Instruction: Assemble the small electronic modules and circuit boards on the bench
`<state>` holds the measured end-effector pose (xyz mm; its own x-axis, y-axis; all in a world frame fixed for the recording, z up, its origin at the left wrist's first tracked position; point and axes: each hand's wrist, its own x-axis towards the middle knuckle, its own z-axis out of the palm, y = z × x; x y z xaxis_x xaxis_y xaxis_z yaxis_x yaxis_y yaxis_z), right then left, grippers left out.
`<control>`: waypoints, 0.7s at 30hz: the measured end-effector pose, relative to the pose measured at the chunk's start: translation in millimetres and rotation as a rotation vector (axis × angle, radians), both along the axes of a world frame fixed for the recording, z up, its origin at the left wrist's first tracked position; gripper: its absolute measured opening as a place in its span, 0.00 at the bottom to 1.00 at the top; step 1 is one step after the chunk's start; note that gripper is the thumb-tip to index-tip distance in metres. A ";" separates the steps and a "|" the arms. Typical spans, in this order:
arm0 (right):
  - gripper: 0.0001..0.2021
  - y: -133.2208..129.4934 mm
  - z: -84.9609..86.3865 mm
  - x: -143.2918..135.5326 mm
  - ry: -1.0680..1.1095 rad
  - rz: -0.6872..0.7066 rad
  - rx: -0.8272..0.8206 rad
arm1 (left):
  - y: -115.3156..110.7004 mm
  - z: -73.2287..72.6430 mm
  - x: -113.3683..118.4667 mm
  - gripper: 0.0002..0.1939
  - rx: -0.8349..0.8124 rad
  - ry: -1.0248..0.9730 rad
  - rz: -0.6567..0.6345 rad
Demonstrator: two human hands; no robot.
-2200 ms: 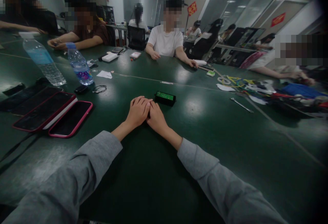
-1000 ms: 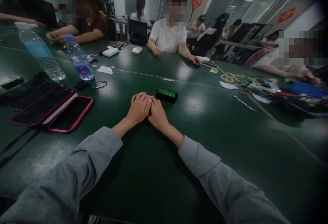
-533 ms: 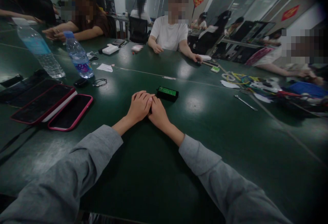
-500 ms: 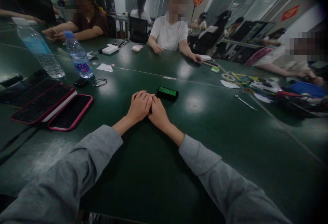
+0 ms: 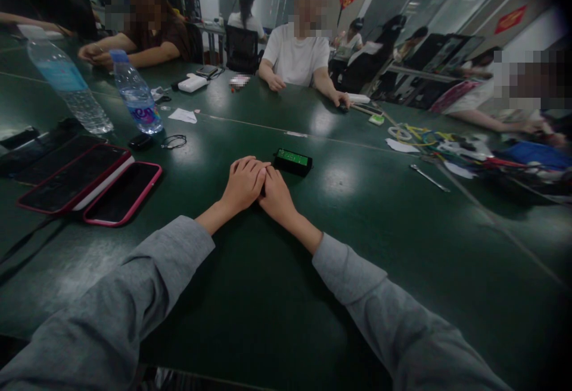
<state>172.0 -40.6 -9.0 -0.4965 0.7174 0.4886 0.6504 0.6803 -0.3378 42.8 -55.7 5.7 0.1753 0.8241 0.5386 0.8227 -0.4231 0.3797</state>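
My left hand (image 5: 246, 183) and my right hand (image 5: 277, 197) are clasped together on the dark green table (image 5: 250, 295). The left fingers lie curled over the right hand and hide most of its fingers. No object shows between them. Just beyond the right hand, close to its knuckles, sits a small black box (image 5: 301, 168) with a green top face bearing light marks. Neither hand grips it.
Left: phones in red cases (image 5: 123, 194), a tilted-looking water bottle (image 5: 67, 84), a second bottle (image 5: 136, 96) and a thin black loop (image 5: 173, 141). Right: a wrench (image 5: 429, 177) and a tangle of cables (image 5: 442, 137). Across the table, a person in white (image 5: 295, 54) touches a dark object.
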 end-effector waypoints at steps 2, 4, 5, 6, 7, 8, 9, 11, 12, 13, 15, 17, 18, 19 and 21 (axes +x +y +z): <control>0.24 0.0 -0.1 0.1 -0.004 -0.005 0.000 | -0.1 0.0 0.0 0.24 0.005 0.008 0.002; 0.24 0.4 -0.7 0.1 -0.011 -0.004 0.001 | -0.2 0.1 0.1 0.24 0.007 0.013 0.006; 0.24 0.7 -1.0 0.1 -0.013 -0.003 0.002 | -0.3 0.3 0.1 0.24 0.007 0.016 0.007; 0.24 1.0 -1.2 0.0 -0.015 -0.001 0.004 | -0.3 0.4 0.2 0.24 0.008 0.018 0.008; 0.24 1.2 -1.3 0.0 -0.016 -0.001 0.006 | -0.3 0.6 0.2 0.24 0.008 0.020 0.010; 0.24 1.3 -1.3 0.0 -0.017 0.000 0.007 | -0.3 0.7 0.2 0.24 0.008 0.022 0.011; 0.24 1.3 -1.2 0.0 -0.019 -0.001 0.007 | -0.4 0.9 0.1 0.24 0.008 0.022 0.012; 0.24 1.1 -0.8 0.0 -0.025 -0.004 0.006 | -0.5 1.0 0.1 0.24 0.004 0.021 0.016; 0.24 0.9 -0.6 -0.1 -0.028 -0.005 0.004 | -0.5 1.0 0.1 0.24 0.001 0.020 0.017; 0.24 0.8 -0.5 -0.1 -0.030 -0.005 0.002 | -0.7 1.1 0.2 0.23 -0.004 0.019 0.019; 0.24 0.5 -0.3 -0.3 -0.028 -0.003 -0.002 | -0.8 1.4 0.4 0.23 -0.012 0.013 0.022; 0.24 0.2 0.3 -0.4 -0.018 -0.003 -0.006 | -0.5 2.2 0.5 0.23 -0.015 -0.004 0.016; 0.24 -0.2 0.9 -0.4 -0.012 -0.008 -0.007 | -0.1 2.8 0.3 0.22 -0.014 -0.022 0.007; 0.24 -0.7 1.8 -0.4 -0.008 -0.014 -0.007 | 0.6 3.3 0.0 0.21 -0.012 -0.050 -0.003; 0.22 -2.2 4.4 0.0 -0.005 -0.019 -0.006 | 3.0 4.0 -1.9 0.19 -0.005 -0.144 -0.020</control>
